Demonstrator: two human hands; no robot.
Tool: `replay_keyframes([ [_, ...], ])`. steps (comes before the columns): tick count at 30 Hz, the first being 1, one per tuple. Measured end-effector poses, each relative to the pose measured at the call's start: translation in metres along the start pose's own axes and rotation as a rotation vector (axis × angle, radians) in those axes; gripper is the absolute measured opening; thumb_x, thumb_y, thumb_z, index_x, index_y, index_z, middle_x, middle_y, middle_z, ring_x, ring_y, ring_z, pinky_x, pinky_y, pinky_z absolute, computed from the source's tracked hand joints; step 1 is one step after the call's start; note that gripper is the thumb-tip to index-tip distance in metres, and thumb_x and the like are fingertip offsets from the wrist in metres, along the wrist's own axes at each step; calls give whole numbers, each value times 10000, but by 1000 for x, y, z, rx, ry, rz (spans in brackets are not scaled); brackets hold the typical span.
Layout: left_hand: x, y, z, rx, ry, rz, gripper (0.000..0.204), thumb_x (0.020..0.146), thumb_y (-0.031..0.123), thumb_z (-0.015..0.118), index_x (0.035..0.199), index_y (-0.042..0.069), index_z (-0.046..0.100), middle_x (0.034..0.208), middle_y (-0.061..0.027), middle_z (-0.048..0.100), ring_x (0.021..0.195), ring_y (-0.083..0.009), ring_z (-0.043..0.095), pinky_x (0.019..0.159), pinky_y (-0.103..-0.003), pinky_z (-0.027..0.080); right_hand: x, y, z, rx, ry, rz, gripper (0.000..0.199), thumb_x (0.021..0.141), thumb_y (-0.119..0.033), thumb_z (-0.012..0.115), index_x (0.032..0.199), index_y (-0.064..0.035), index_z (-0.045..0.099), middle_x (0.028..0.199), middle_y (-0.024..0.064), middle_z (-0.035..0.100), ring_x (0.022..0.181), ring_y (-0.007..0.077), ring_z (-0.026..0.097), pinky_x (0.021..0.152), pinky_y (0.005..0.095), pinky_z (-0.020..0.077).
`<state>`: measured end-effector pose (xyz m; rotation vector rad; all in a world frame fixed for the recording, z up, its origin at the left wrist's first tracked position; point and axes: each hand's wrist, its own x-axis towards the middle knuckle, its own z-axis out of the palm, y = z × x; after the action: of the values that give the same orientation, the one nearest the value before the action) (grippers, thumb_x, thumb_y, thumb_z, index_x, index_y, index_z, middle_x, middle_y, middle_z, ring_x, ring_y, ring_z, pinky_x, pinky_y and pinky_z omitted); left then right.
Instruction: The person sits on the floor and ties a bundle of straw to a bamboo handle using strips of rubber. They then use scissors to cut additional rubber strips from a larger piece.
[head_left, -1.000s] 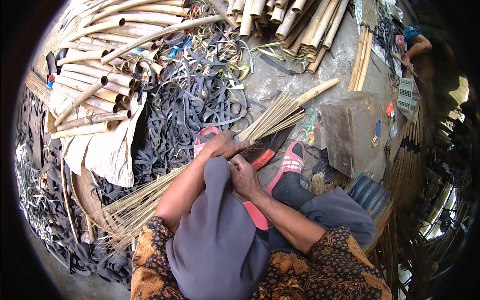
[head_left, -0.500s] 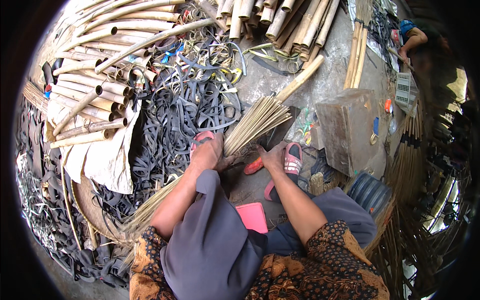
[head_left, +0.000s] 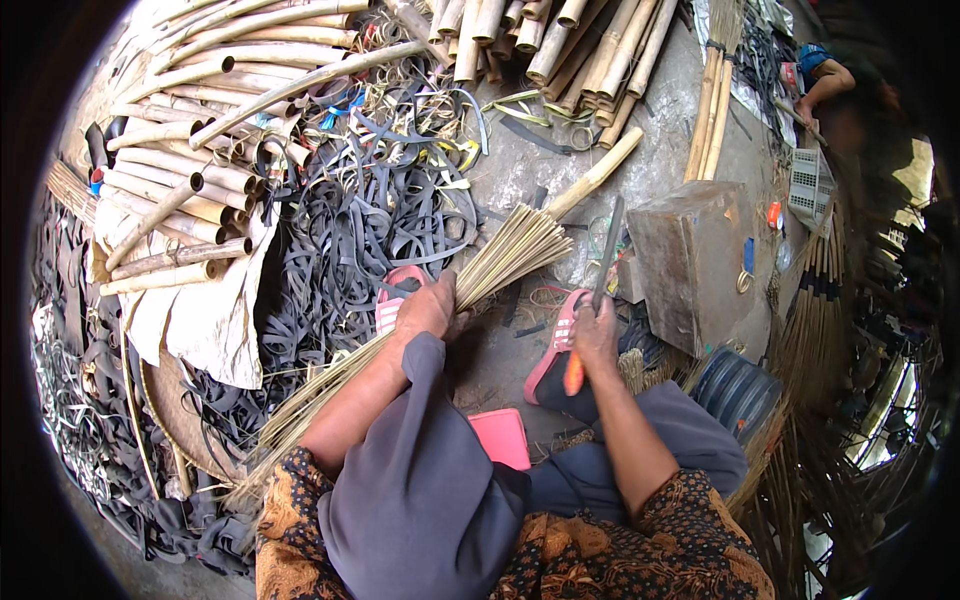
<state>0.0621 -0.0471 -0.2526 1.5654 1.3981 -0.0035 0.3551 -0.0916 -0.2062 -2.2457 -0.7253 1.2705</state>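
Observation:
My left hand (head_left: 428,308) is closed around a bundle of thin sticks (head_left: 512,252). Their cut ends fan out up and to the right, while the long thin tails run back under my left forearm. In my right hand (head_left: 597,340) is a large knife (head_left: 609,245) with a dark blade pointing up and an orange-red handle showing below the fist. Knife and bundle are apart. Just beyond the stick ends lies a pale bamboo piece (head_left: 598,172) on the floor. My feet in pink sandals (head_left: 548,360) are beside the hands.
Black rubber strips (head_left: 370,220) heap up at left, beside stacked bamboo tubes (head_left: 180,190). A worn block (head_left: 690,265) stands at right, near a ribbed dark container (head_left: 738,385). A pink flat object (head_left: 500,438) lies between my legs. Another person's arm (head_left: 828,85) shows at far right.
My right hand has picked the knife up from the floor beside the bundle and carried it right, turning the blade upward. The stick ends have shifted slightly down and left.

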Motion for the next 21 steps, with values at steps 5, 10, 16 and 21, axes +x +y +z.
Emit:
replay_keyframes([
  [5, 6, 5, 3, 81, -27, -108, 225, 921, 125, 603, 1112, 23, 541, 971, -318, 700, 944, -508, 687, 798, -578, 549, 33, -70, -40, -741, -22, -285, 370, 1039, -293, 492, 1126, 46, 614, 993, 349, 676, 990, 552, 632, 874, 571, 491],
  [10, 3, 9, 2, 47, -15, -186, 192, 965, 116, 507, 1114, 16, 573, 1005, -293, 715, 986, -475, 700, 846, -558, 556, 28, -93, -35, -1075, -293, -303, 340, 1042, -277, 512, 1101, 45, 604, 958, 338, 680, 977, 521, 658, 850, 565, 502],
  [16, 1, 6, 5, 55, -26, -233, 215, 985, 122, 456, 1112, 27, 602, 1037, -293, 716, 1002, -461, 705, 858, -553, 555, 18, -91, -25, -834, -150, -242, 356, 1038, -264, 494, 1066, 70, 613, 992, 348, 681, 955, 518, 662, 863, 562, 515],
  [21, 2, 5, 6, 58, -27, -294, 230, 982, 136, 461, 1113, 33, 620, 1052, -286, 718, 1007, -451, 709, 870, -541, 559, 10, -80, -19, -1048, -377, -355, 388, 1034, -299, 519, 1039, 78, 615, 958, 356, 674, 947, 518, 666, 839, 563, 518],
])
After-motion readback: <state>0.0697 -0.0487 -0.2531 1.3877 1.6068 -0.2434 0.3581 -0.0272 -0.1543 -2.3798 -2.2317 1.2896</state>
